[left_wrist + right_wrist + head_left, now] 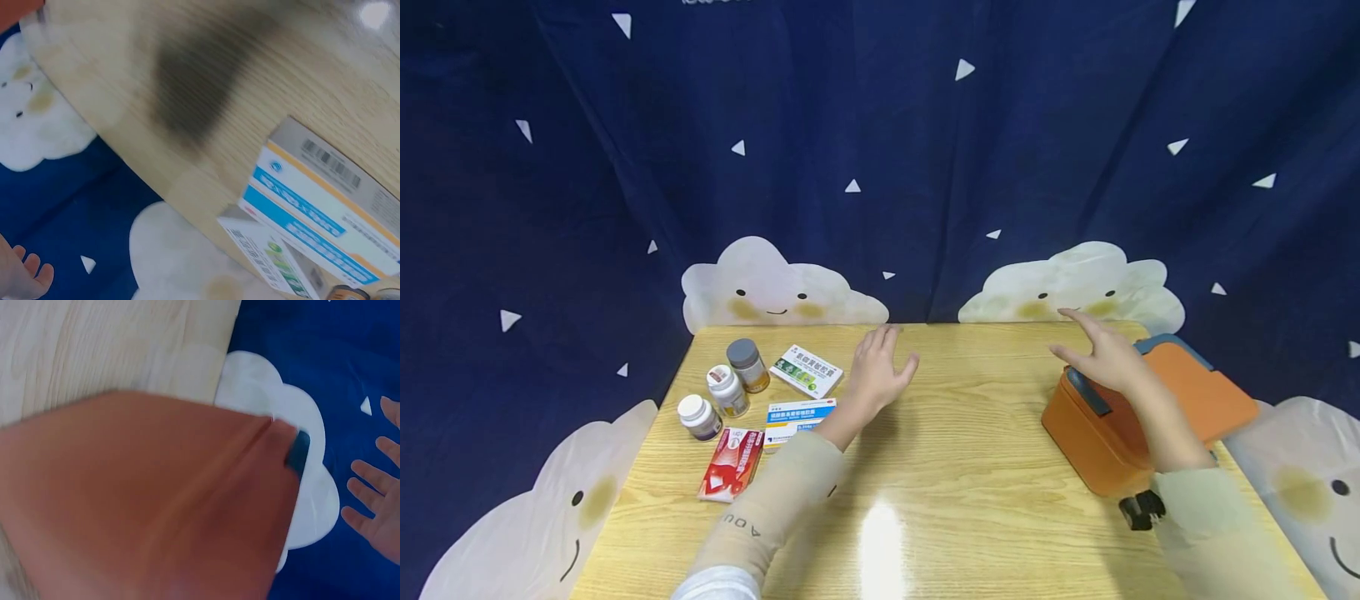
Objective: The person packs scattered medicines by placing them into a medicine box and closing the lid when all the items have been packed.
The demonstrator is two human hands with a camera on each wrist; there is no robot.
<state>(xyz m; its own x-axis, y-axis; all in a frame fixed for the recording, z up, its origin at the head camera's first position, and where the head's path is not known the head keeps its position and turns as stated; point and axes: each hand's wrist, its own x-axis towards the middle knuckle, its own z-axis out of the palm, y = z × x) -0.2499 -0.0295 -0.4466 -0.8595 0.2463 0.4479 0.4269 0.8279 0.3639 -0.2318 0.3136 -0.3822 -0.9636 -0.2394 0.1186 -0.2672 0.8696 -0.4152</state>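
Observation:
My left hand [880, 375] hovers over the table with thumb spread and fingers relaxed, holding nothing. Just left of it lie a white and green medicine box [807, 371] and a blue and white medicine box [790, 414], the latter large in the left wrist view. Over the orange case [1086, 437] my right hand [1101, 358] is extended, its fingers apart and empty. The case's orange lid [1206, 392] lies tipped back to the right, and my right forearm hides part of the opening. Spread fingers of this hand also show in the right wrist view.
At the table's left stand a grey-capped bottle [747, 367] and two white-capped bottles, one beside the other [727, 392]. A red medicine box [732, 464] lies nearer me. A dark blue curtain [910, 167] hangs behind the wooden table [970, 467].

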